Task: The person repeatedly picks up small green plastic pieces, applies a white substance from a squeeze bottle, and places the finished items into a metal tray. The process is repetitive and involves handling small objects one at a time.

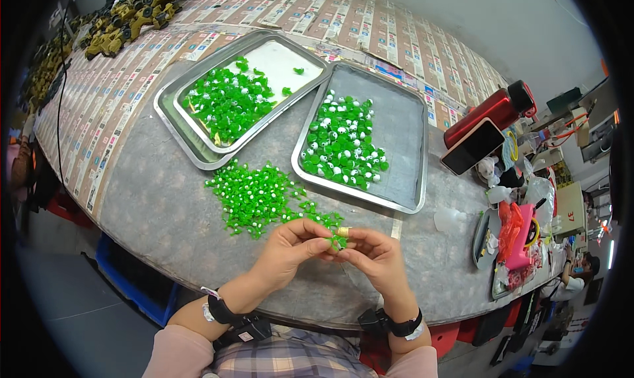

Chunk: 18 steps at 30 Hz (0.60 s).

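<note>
Pinching the small green piece (338, 242) with your left hand (290, 249) and right hand (378, 258) together, just nearer than the right end of the loose green pile (254, 196) on the bench (158, 219), press lightly and squarely so it doesn't twist or slip away.

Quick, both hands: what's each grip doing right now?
Left hand: closed, thumb and fingers pinching a small green piece.
Right hand: closed, fingertips pinching at the small green piece too.

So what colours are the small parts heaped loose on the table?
The loose heap is bright green and white, seen best in the head view.
</note>
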Tool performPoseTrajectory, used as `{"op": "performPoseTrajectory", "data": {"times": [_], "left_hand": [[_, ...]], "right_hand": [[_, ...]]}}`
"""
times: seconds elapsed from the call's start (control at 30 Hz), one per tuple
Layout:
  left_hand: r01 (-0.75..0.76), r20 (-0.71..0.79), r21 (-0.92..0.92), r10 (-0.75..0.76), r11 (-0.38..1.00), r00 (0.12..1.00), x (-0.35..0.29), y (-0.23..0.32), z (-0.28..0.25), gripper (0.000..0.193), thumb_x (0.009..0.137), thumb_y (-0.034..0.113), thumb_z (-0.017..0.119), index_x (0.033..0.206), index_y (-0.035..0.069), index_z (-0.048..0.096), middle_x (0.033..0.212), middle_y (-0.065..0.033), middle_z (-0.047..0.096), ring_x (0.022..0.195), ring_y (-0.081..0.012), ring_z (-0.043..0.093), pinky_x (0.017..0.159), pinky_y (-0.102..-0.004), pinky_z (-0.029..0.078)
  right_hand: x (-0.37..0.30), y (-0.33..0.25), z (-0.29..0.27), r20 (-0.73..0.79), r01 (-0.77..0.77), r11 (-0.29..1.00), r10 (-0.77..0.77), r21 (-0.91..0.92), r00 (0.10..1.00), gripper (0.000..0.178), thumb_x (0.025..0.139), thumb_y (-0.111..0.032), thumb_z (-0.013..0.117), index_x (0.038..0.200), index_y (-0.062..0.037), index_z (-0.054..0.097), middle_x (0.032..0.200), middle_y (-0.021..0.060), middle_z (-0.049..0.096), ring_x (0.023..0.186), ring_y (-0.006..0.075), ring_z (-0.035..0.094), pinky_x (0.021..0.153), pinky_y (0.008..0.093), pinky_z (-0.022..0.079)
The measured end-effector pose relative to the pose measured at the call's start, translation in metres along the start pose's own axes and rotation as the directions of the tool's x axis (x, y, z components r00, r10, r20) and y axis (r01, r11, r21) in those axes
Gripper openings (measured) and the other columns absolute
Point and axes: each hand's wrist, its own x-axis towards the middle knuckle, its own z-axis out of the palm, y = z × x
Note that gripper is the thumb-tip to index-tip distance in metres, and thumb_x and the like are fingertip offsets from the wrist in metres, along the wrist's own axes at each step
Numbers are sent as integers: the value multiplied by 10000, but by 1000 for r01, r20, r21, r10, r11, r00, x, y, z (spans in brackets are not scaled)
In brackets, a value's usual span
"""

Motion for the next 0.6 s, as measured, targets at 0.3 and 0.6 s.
{"op": "performPoseTrajectory", "data": {"times": [0.3, 0.6], "left_hand": [[27, -12, -27, -27, 999, 1000, 2, -1, 0, 98, 785, 59, 549, 868, 8, 546, 805, -70, 587, 720, -125, 574, 650, -245, 495], [6, -62, 58, -2, 998, 998, 2, -3, 0, 108, 762, 58, 581, 851, 0, 559, 780, -65, 588, 686, -121, 577, 638, -231, 490]], "right_hand": [[-1, 8, 0, -93, 143, 988, -149, -65, 984, 249, 727, -1, 603, 967, 8, 540, 908, 66, 571, 846, 138, 562, 730, 235, 453], [0, 5, 3, -114, 166, 984, -173, -73, 978, 199, 724, 1, 608, 916, 10, 560, 891, 75, 583, 816, 131, 569, 718, 231, 452]]}}
